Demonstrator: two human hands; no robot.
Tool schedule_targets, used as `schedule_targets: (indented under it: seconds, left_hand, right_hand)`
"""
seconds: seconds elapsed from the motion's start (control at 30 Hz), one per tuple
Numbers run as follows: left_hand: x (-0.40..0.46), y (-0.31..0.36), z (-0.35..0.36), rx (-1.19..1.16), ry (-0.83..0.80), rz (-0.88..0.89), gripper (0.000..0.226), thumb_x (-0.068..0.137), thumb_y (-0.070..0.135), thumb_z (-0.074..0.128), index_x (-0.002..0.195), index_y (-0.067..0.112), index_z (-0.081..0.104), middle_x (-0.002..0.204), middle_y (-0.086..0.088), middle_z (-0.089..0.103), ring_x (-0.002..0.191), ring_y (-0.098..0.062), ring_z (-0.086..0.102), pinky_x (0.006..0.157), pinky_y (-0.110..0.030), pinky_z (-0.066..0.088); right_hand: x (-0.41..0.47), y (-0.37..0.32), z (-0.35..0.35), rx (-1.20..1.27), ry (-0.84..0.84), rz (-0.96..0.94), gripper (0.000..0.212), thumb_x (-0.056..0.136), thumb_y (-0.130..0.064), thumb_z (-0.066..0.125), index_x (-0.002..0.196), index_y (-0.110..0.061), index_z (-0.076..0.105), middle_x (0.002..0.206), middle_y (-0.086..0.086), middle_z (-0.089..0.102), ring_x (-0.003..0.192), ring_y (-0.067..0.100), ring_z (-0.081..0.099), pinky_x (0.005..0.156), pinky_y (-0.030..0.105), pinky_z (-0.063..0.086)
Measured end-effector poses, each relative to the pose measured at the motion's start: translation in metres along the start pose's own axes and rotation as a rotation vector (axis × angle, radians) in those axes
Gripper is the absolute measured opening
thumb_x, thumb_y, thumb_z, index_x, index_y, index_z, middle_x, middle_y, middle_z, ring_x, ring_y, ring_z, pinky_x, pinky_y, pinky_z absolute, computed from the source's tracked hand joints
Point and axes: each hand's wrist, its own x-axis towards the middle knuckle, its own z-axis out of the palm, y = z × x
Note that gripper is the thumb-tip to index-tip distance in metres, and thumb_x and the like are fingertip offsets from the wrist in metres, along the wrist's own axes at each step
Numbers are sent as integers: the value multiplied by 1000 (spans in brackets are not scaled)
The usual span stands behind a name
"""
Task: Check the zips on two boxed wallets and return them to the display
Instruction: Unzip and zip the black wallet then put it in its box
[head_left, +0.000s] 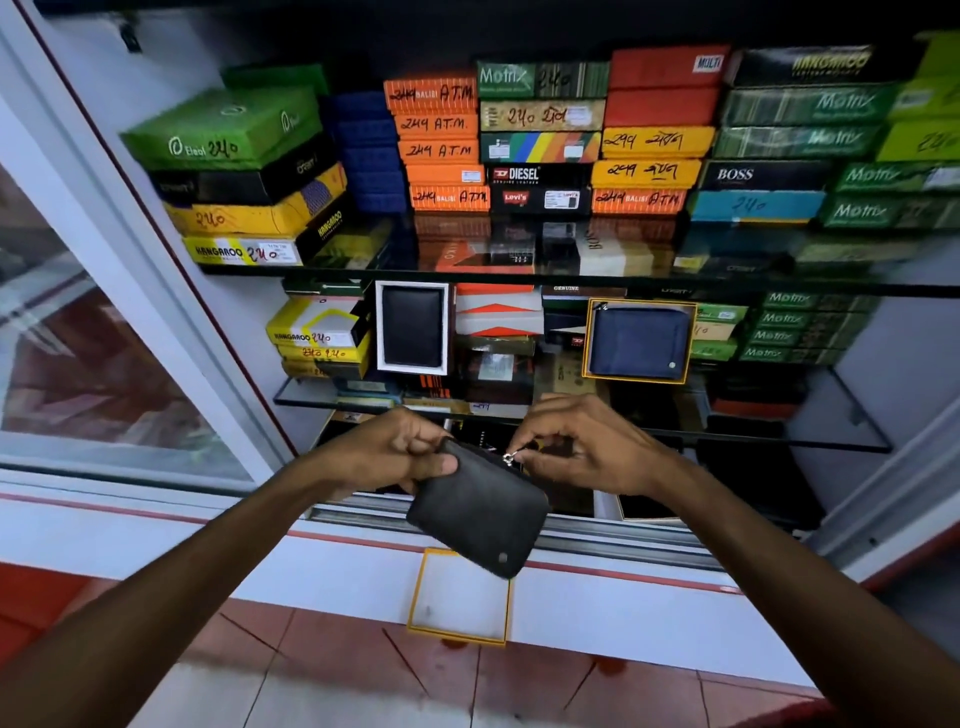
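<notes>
My left hand grips the top left corner of a black zip wallet, held tilted in front of the display case. My right hand pinches the wallet's silver zip pull at its top edge. Below the wallet, its empty orange-rimmed box tray lies on the white ledge. A blue zip wallet stands upright in an orange-rimmed box on the middle glass shelf. A black wallet in a white box stands to its left.
The case's upper glass shelf carries stacks of coloured wallet boxes. More boxes crowd the middle shelf and the bottom level. A glass sliding door is at the left. Red tiled floor lies below the ledge.
</notes>
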Motion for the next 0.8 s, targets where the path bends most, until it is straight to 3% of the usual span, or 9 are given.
schedule_targets:
  seconds: [0.1,0.17,0.2,0.27,0.37,0.5,0.6,0.73,0.8]
  left_hand:
    - [-3,-9,-8,-213,120,-42,28,85,24,68,103,3,70,98,-22,74,89,-29,70,69,-34,59]
    - [-2,-11,-5,-376,148,-86,51,68,39,82,102,3,71,95,-20,75,83,-27,73,65,-35,61]
    - [0,-10,-1,-464,161,-107,52,65,40,82,100,3,71,90,-17,75,76,-23,74,63,-35,62]
    - [5,-6,10,-662,203,-144,37,73,27,70,99,1,68,83,-13,76,68,-20,74,60,-34,63]
    - [14,5,22,-972,268,-187,16,90,14,55,96,1,63,78,-12,78,68,-20,76,59,-36,63]
    - [22,21,32,-1215,298,-208,16,88,12,57,95,-1,61,78,-18,76,67,-24,76,57,-39,62]
    - [28,34,41,-1312,304,-203,20,93,12,54,101,-5,60,85,-21,75,71,-30,75,50,-39,60]
    - [35,53,50,-1399,388,-190,23,96,8,49,79,-3,61,64,-20,73,75,-34,68,39,-33,55]
    - [35,58,51,-1433,405,-174,23,95,12,53,80,-4,61,64,-21,73,66,-35,72,40,-34,55]
  right_hand:
    - [-13,8,-12,70,142,93,10,88,-25,69,93,-19,75,80,-24,62,67,-1,55,60,8,37]
    - [-17,8,-17,167,239,180,7,86,-23,71,89,-20,77,75,-13,70,63,5,57,57,11,40]
    - [-17,7,-18,221,293,229,6,85,-21,73,87,-22,78,74,-7,73,61,6,57,56,14,42]
    - [-15,3,-18,312,423,320,8,81,-19,76,86,-24,80,71,-5,75,57,5,54,53,18,43]
    - [-14,-8,-17,376,628,397,10,76,-19,79,86,-23,81,73,-1,78,57,20,62,53,33,51]
    - [-13,-27,-8,306,805,425,12,74,-22,81,85,-21,81,70,-4,76,53,2,55,53,16,46]
    - [-10,-44,6,176,835,380,14,73,-23,80,86,-21,81,75,-6,77,58,2,57,59,17,47]
    - [-7,-61,24,84,807,359,13,74,-25,76,85,-22,81,79,-9,79,60,-15,48,61,7,37]
    - [-6,-61,24,76,837,397,14,75,-27,74,86,-22,80,78,-9,77,61,-17,47,62,2,33]
